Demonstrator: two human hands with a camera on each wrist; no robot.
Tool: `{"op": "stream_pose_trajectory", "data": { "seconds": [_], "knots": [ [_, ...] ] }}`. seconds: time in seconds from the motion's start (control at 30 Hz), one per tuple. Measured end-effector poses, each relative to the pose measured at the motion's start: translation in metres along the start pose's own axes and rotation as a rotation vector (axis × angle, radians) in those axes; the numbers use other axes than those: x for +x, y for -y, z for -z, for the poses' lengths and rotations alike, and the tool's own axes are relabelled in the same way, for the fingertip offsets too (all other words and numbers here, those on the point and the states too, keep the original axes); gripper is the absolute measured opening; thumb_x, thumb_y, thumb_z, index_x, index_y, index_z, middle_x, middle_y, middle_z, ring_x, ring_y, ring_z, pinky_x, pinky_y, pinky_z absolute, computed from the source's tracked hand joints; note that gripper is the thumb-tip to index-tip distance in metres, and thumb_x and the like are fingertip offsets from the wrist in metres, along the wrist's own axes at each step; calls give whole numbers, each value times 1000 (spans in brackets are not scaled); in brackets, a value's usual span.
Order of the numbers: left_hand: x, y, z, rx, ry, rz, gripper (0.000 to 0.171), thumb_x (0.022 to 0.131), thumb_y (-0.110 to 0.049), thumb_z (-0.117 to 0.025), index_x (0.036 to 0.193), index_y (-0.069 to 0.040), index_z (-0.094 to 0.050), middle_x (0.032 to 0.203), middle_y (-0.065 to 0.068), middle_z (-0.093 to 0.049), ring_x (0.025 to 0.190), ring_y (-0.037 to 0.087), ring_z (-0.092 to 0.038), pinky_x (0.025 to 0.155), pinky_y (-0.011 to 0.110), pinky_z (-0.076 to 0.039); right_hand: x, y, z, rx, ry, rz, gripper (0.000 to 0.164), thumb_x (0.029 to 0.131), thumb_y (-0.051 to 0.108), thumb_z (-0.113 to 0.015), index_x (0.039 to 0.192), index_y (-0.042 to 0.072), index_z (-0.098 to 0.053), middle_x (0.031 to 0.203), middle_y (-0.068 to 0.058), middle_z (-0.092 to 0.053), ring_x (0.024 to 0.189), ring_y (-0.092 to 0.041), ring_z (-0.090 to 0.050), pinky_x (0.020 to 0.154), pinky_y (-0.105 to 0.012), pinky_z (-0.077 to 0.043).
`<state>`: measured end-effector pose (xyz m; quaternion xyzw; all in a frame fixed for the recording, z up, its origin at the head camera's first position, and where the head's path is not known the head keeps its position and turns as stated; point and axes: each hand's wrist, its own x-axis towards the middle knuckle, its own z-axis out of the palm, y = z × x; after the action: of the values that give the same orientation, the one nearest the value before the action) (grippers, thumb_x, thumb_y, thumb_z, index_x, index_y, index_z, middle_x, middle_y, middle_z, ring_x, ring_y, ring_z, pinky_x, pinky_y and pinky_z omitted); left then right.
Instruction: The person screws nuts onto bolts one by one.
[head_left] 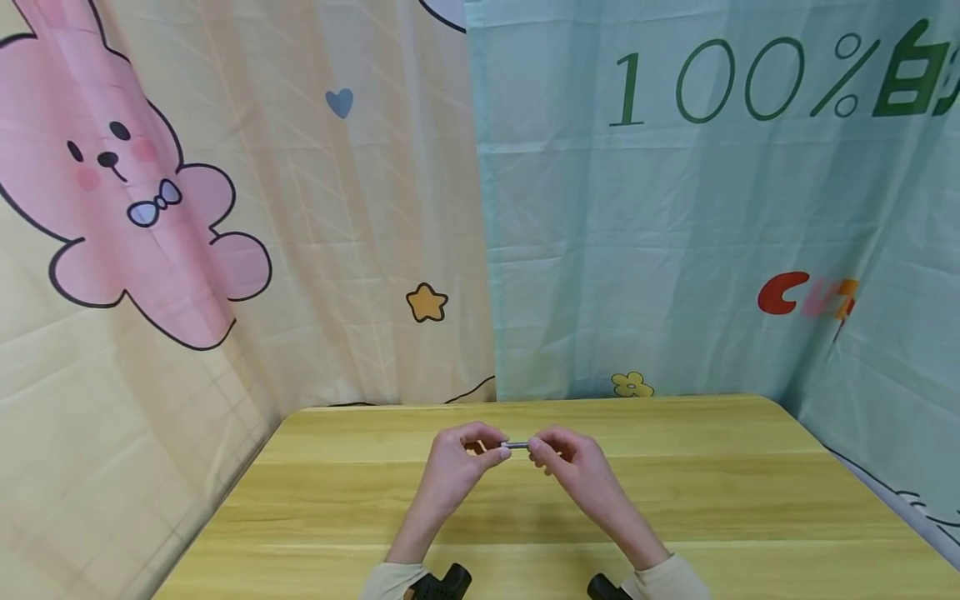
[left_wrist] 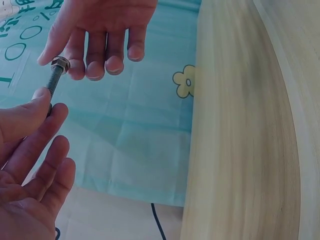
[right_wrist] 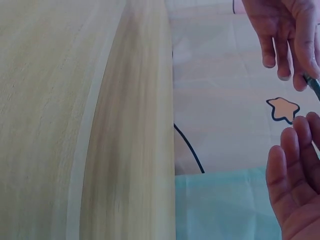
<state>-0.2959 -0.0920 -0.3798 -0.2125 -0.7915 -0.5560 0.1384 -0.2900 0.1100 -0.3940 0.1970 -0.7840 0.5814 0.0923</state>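
A dark threaded bolt [left_wrist: 54,81] is held above the table between the two hands. My left hand [head_left: 455,467] pinches one end of it between thumb and index finger, with the other fingers loosely bent. At the bolt's other end sits a shiny hex nut [left_wrist: 61,64]. The thumb and index finger of my right hand [head_left: 573,467] pinch around that nut, while its remaining fingers hang down in the left wrist view. In the right wrist view only a short piece of the bolt [right_wrist: 313,85] shows at the right edge.
Beneath the hands lies a light wood table [head_left: 525,508]. Printed curtains surround it, a cream one [head_left: 360,250] at left and a blue-green one [head_left: 645,250] at right, close to the table's back edge.
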Motion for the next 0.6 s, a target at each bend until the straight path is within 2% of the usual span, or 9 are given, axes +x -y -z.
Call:
{"op": "stream_pose_trajectory", "data": {
  "seconds": [0.13,0.2,0.37,0.6],
  "knots": [
    [-1,1,0,14,1,-1,7,82,-16,-81,88,-16,-76,79,-7,-68,78,15,-61,74,33,-48,-1,0,0,10,-10,-42,27,99,35,-60,98,10,-70,87,-7,-65,79,-22,-60,72,-35,-54],
    [-1,3,0,31,4,-2,6,83,-16,-80,87,-16,-76,79,-7,-68,78,14,-61,74,32,-48,-1,0,0,13,-12,-49,26,98,35,-61,105,12,-70,96,-5,-66,85,-23,-61,73,-36,-54],
    [-1,5,0,59,-1,-1,5,83,-14,-80,87,-16,-76,79,-7,-68,78,14,-61,72,29,-47,0,-1,1,23,9,-11,23,93,25,-70,114,16,-67,113,-5,-65,98,-24,-62,77,-33,-54],
    [-1,5,1,71,6,18,5,84,-15,-79,87,-17,-76,78,-9,-67,79,13,-61,73,30,-47,1,1,0,35,37,38,20,90,8,-71,110,9,-66,106,-7,-64,96,-24,-62,75,-31,-55]
  ]
}}
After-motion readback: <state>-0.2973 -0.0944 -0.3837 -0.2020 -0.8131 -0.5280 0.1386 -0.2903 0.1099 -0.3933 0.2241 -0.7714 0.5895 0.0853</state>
